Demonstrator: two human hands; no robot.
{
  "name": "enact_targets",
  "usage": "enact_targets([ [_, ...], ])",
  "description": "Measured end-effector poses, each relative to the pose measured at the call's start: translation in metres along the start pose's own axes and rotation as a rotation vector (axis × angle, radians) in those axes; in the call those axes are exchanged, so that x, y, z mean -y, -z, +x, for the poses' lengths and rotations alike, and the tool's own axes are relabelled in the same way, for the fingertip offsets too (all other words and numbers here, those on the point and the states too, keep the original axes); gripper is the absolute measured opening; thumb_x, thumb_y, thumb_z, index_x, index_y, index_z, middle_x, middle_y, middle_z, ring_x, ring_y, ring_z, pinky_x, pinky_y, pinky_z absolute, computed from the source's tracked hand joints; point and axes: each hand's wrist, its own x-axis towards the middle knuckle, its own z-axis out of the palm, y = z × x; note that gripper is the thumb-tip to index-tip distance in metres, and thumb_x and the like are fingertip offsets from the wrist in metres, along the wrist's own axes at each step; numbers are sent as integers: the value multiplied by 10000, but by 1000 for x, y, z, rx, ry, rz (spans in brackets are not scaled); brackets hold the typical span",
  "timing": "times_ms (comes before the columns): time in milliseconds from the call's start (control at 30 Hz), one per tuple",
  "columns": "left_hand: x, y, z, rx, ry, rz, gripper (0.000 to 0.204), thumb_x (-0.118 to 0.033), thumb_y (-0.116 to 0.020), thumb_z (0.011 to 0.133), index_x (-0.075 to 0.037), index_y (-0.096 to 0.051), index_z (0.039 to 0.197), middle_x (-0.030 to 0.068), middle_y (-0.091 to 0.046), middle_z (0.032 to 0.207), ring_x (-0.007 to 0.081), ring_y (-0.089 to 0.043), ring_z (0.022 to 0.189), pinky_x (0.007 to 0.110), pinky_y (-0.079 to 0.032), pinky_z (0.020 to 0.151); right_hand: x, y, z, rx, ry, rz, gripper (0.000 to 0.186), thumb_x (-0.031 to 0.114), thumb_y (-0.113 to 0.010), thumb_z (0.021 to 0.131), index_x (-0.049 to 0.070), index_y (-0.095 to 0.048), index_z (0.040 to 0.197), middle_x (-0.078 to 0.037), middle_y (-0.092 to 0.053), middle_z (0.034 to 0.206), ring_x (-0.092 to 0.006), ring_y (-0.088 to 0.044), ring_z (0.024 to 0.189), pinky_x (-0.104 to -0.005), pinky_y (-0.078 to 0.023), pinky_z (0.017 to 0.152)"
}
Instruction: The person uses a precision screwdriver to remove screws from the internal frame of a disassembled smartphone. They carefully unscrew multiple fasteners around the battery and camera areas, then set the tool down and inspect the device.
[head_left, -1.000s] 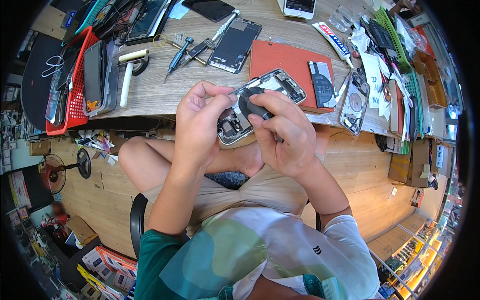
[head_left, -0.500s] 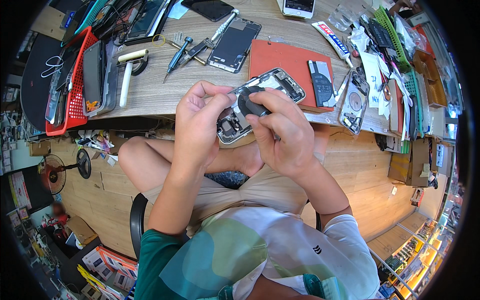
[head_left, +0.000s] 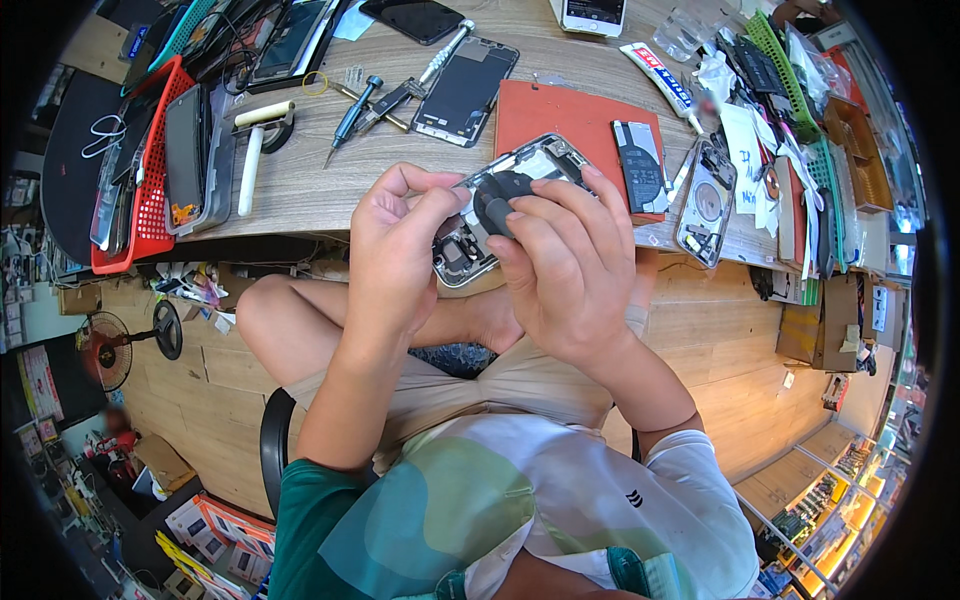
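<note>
My left hand (head_left: 398, 240) grips the left side of an opened phone housing (head_left: 462, 255), its silver rim and inner parts showing, held tilted over the desk's front edge. A dark grey piece (head_left: 496, 200) lies over the middle of the housing. My right hand (head_left: 565, 265) has its fingers curled on that piece; exactly what shape it has under the fingertips is hidden. Behind the hands are a red mat (head_left: 545, 110), a black battery (head_left: 638, 160) on it, and a second opened housing (head_left: 705, 200) to the right.
On the desk (head_left: 290, 195) stand a red basket (head_left: 140, 220), screwdrivers (head_left: 348, 125), a white roller (head_left: 250, 170), a detached screen (head_left: 465, 95), a glue tube (head_left: 665, 85) and a green basket (head_left: 785, 70). My crossed legs are below; a fan (head_left: 105, 348) stands at left.
My right hand's fingers have shifted on the dark piece, the fingertips moving up and rightward across the housing. My left hand holds almost the same position.
</note>
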Motion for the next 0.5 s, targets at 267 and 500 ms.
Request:
enact_targets([
  [267, 0, -1, -1, -9, 4, 13, 77, 39, -674, 947, 8, -623, 995, 106, -729, 907, 117, -709, 782, 243, -567, 711, 1, -1, 0, -9, -9, 34, 374, 139, -784, 883, 35, -618, 1202, -150, -677, 1144, -346, -662, 1093, -605, -491, 1043],
  [500, 1, -1, -1, -7, -4, 5, 78, 38, -674, 950, 9, -622, 1000, 110, -731, 920, 117, -709, 795, 243, -566, 721, 4, 2, 3, -4, -47, 42, 397, 130, -788, 881, 36, -606, 1222, -148, -679, 1138, -346, -665, 1095, -608, -488, 1051],
])
